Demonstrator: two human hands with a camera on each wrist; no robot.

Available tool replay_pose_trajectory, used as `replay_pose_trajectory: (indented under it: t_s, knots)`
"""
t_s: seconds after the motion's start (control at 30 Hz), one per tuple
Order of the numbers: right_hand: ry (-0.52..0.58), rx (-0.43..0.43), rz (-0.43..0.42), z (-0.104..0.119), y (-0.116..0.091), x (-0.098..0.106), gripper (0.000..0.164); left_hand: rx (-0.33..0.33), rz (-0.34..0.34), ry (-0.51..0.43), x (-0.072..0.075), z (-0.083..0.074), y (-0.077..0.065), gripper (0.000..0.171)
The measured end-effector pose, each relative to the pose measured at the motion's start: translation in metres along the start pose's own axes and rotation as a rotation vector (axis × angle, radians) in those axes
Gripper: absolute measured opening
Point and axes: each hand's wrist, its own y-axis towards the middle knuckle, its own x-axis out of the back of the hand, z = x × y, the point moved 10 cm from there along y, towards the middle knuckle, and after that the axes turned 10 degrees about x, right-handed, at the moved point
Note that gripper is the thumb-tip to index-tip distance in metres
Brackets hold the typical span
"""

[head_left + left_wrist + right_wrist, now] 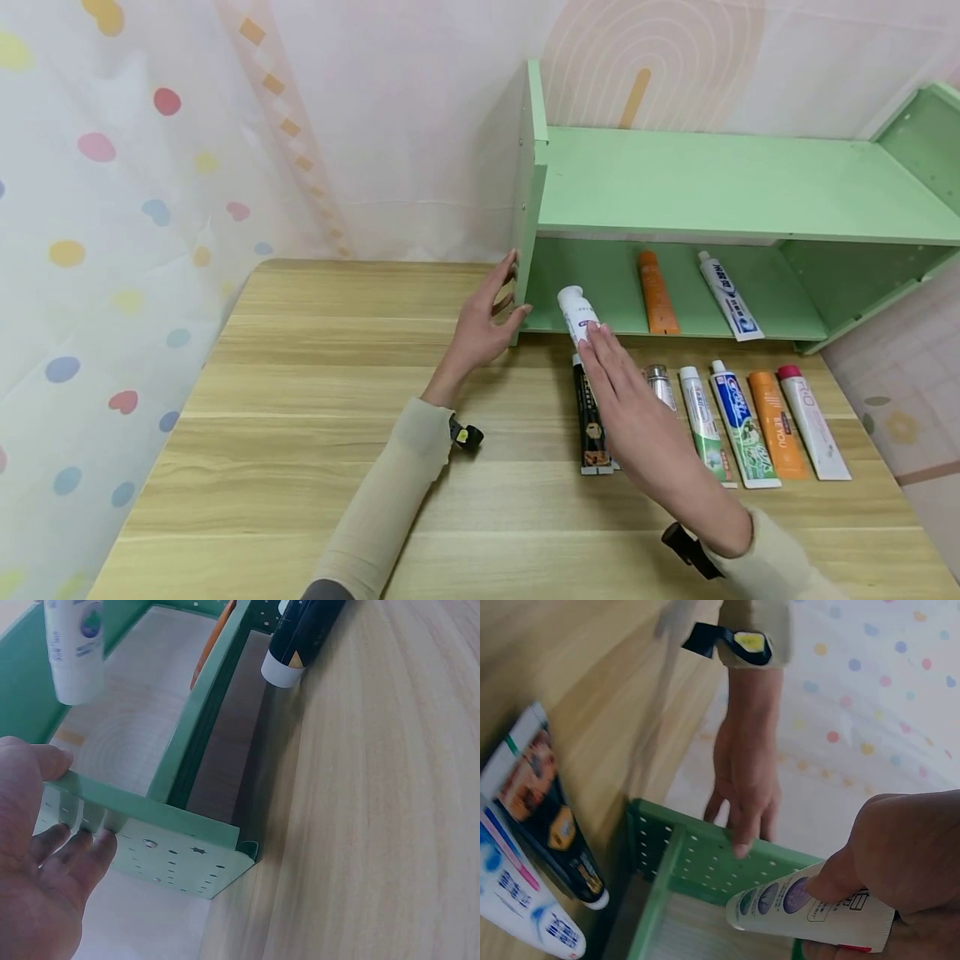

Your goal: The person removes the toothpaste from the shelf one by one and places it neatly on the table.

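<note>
My right hand [645, 425] holds a white toothpaste tube [577, 308], thumb on one face, its rounded cap pointing toward the lower level of a green shelf [592, 271]. The tube [769, 907] has purple and green round marks in the right wrist view. At the shelf's left side panel [161, 840], my left hand [483, 321] grips the front edge, thumb on the edge and fingers against the outer face. Inside the lower level lie an orange tube [657, 292] and a white-and-blue toothpaste tube [729, 293].
Before the shelf, several tubes lie in a row on the wooden table [300, 433]: a black tube [588, 417], a green-and-white one [703, 421], a blue-and-green one [742, 429], an orange one [778, 429] and a pink-capped white one [813, 425]. My right hand partly covers the row.
</note>
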Motion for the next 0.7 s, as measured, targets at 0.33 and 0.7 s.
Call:
replay_pose_trajectory:
  t_s: [0.33, 0.7]
  knots:
    - [-0.010, 0.015, 0.042, 0.010, -0.003, -0.021, 0.113, 0.006, -0.009, 0.002, 0.000, 0.000, -0.001, 0.077]
    - [-0.033, 0.045, 0.046, 0.018, -0.006, -0.040, 0.080, 0.017, -0.016, 0.028, -0.004, 0.031, 0.010, 0.081]
